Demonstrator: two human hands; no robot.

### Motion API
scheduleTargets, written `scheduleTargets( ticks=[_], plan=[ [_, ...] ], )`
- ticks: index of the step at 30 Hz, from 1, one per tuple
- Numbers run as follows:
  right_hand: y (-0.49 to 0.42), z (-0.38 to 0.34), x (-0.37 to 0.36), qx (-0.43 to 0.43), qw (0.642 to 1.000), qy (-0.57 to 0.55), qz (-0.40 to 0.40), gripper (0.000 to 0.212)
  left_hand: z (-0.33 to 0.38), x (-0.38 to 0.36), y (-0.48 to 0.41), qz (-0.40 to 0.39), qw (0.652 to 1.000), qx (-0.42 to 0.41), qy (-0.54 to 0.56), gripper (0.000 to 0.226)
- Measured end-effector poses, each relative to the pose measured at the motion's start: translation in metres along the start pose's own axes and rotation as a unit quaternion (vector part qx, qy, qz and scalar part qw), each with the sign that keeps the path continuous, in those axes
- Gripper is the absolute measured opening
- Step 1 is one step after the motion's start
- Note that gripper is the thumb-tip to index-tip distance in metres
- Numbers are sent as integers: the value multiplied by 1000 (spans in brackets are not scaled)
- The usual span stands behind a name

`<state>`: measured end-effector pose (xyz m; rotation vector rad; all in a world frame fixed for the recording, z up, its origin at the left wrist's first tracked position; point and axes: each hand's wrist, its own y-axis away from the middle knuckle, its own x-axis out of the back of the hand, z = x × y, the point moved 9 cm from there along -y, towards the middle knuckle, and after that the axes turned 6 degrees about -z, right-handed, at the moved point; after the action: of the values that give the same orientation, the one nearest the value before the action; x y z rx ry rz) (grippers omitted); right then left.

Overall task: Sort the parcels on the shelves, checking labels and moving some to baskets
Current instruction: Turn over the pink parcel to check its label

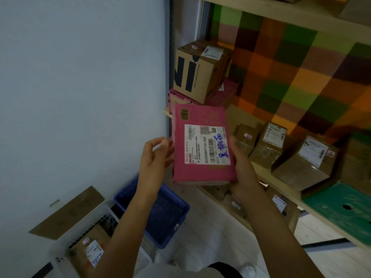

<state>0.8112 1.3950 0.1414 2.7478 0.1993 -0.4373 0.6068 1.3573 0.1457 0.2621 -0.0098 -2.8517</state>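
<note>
Left hand (156, 159) and right hand (241, 161) pinch the flat pink cardboard parcel (201, 173) mid-frame; best hold its white label (207, 144) steady.

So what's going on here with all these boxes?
A person is sorting parcels. The left hand and right hand hold a pink parcel label-up in front of the shelf of brown boxes. Below sit a blue basket and a white basket holding one brown parcel.
</note>
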Motion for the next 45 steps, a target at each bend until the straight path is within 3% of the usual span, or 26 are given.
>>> scheduleTargets(
  ticks=[2,7,9,12,17,20,24,28,33,38,42,45],
  plan=[
    [0,-5,2,-3,999,-38,-20,77,-1,-1,-1,-21,1000,0,-2,50],
    [3,-24,-12,73,996,43,-38,57,4,-14,1,-75,996,-30,-32,108],
    [3,-23,-16,88,989,102,-52,72,7,-19,3,-83,994,-55,-43,100],
    [7,-25,-24,124,980,145,-60,57,9,-22,3,-65,995,-67,-33,76],
    [10,-29,-24,177,974,137,-26,43,12,-26,3,-58,995,-86,-4,65],
    [10,-29,-21,181,970,162,-15,30,11,-26,3,-63,994,-85,-9,66],
    [8,-32,-19,141,975,171,-15,7,10,-14,2,-56,995,-80,-36,87],
    [7,-42,-14,133,979,151,-9,41,17,-4,2,-32,982,-123,-140,73],
    [20,-55,-30,209,961,174,-56,53,23,7,3,32,977,-167,-127,66],
    [19,-44,-41,234,942,222,-97,71,35,-9,7,-38,978,-174,-110,85],
    [22,-48,-45,286,913,281,-71,90,46,-13,8,-69,964,-209,-149,91],
    [23,-45,-47,287,920,259,-61,84,42,-5,6,-45,968,-201,-146,87]
  ],
)
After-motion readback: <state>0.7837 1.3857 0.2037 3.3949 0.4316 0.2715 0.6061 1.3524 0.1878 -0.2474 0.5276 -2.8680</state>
